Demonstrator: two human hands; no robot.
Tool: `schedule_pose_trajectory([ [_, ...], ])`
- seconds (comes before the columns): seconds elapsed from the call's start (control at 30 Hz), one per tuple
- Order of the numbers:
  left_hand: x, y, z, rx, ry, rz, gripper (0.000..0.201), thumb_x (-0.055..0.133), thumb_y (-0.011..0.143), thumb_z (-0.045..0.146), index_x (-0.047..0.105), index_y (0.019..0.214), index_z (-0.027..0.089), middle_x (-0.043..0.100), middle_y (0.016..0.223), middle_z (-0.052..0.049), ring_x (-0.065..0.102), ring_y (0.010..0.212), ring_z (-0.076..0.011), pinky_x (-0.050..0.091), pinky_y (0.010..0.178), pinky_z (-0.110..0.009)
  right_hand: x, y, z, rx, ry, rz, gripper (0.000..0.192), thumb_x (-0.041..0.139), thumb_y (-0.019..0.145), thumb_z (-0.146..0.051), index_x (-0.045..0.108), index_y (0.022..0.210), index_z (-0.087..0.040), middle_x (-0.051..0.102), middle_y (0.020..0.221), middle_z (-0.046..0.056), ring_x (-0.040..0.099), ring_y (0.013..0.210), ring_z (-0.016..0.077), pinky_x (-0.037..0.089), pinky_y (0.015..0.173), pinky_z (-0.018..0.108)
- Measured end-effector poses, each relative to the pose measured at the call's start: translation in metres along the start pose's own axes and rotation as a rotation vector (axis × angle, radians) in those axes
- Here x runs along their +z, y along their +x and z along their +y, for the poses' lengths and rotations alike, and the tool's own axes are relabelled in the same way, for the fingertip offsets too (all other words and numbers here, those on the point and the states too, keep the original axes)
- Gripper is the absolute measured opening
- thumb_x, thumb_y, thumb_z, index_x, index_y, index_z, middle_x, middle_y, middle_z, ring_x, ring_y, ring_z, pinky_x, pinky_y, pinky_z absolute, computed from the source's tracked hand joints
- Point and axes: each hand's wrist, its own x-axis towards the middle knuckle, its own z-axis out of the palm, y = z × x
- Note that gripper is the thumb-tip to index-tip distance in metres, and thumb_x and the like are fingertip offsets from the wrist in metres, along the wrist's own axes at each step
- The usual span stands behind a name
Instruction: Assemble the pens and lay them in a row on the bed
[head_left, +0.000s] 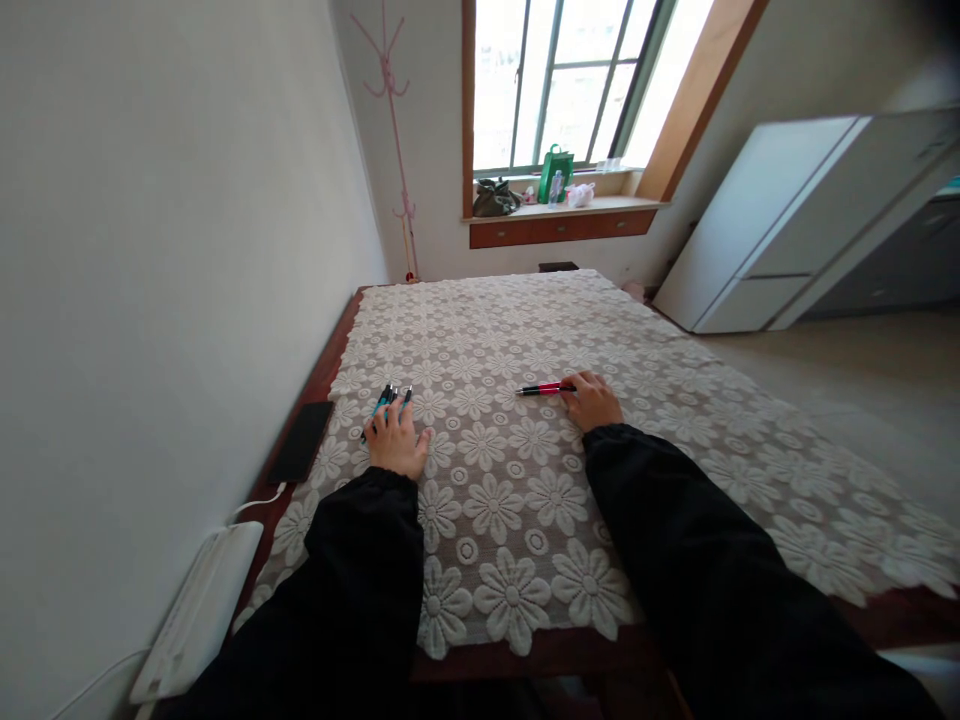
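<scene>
My right hand point(594, 402) has its fingers closed round one end of a pink and black pen point(541, 389). The pen's tip points left, and it lies level at the tablecloth point(495, 508). On the left, my left hand point(397, 440) rests palm down with its fingers apart over several blue and black pens point(384, 398). Their dark ends stick out past my fingertips, and the rest of them is partly hidden under the hand. Both of my forearms are in loose black sleeves.
Along the wall at left lie a black phone point(301, 442) on a white cable and a white power strip point(202, 612). A pink coat stand point(391, 90), a window sill with a green bag point(555, 175), and a white fridge point(780, 220) stand beyond the table.
</scene>
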Motion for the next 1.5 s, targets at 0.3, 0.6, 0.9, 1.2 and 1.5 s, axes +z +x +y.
schedule_pose_trajectory([
  [0.3, -0.004, 0.004, 0.000, 0.048, -0.058, -0.074, 0.030, 0.051, 0.088, 0.021, 0.063, 0.115, 0.024, 0.061, 0.130, -0.006, 0.051, 0.118, -0.0264, 0.029, 0.106, -0.046, 0.009, 0.004, 0.008, -0.110, 0.024, -0.037, 0.033, 0.049, 0.092, -0.024, 0.065, 0.120, -0.025, 0.060, 0.127, 0.007, 0.049, 0.117, 0.0271, 0.042, 0.096, 0.042],
  [0.6, -0.002, 0.007, -0.004, 0.105, -0.238, -0.045, 0.035, 0.047, 0.080, 0.004, 0.065, 0.106, 0.020, 0.065, 0.116, -0.009, 0.060, 0.106, -0.0255, 0.044, 0.092, -0.040, 0.008, 0.010, 0.007, -0.106, 0.075, -0.057, 0.028, 0.050, 0.093, -0.029, 0.069, 0.113, -0.024, 0.065, 0.116, 0.009, 0.053, 0.111, 0.0268, 0.040, 0.096, 0.042],
  [0.9, 0.003, 0.008, 0.006, -0.025, -0.827, -0.004, 0.030, 0.053, 0.081, 0.009, 0.062, 0.108, 0.018, 0.066, 0.112, -0.009, 0.065, 0.088, -0.0182, 0.053, 0.077, -0.031, -0.021, -0.015, -0.064, -0.147, 0.496, -0.009, 0.024, 0.049, 0.094, -0.034, 0.069, 0.100, -0.021, 0.068, 0.101, 0.008, 0.062, 0.096, 0.0230, 0.047, 0.088, 0.038],
  [1.2, 0.005, -0.025, 0.049, 0.034, -1.324, -0.469, 0.033, 0.075, 0.073, 0.025, 0.056, 0.099, 0.017, 0.068, 0.087, -0.003, 0.067, 0.074, -0.0140, 0.053, 0.070, -0.026, -0.018, -0.056, -0.154, -0.062, 0.971, -0.346, 0.028, 0.053, 0.093, -0.045, 0.064, 0.096, -0.020, 0.066, 0.092, 0.005, 0.064, 0.086, 0.0185, 0.052, 0.074, 0.030],
  [1.5, -0.003, -0.019, 0.044, 0.151, -1.069, -0.141, 0.041, 0.067, 0.082, 0.030, 0.053, 0.119, 0.020, 0.067, 0.102, -0.007, 0.066, 0.080, -0.0142, 0.054, 0.071, -0.027, -0.029, -0.061, -0.142, 0.009, 1.113, -0.589, 0.033, 0.039, 0.097, -0.048, 0.056, 0.092, -0.020, 0.046, 0.054, -0.006, 0.043, 0.045, 0.0111, 0.035, 0.047, 0.023],
])
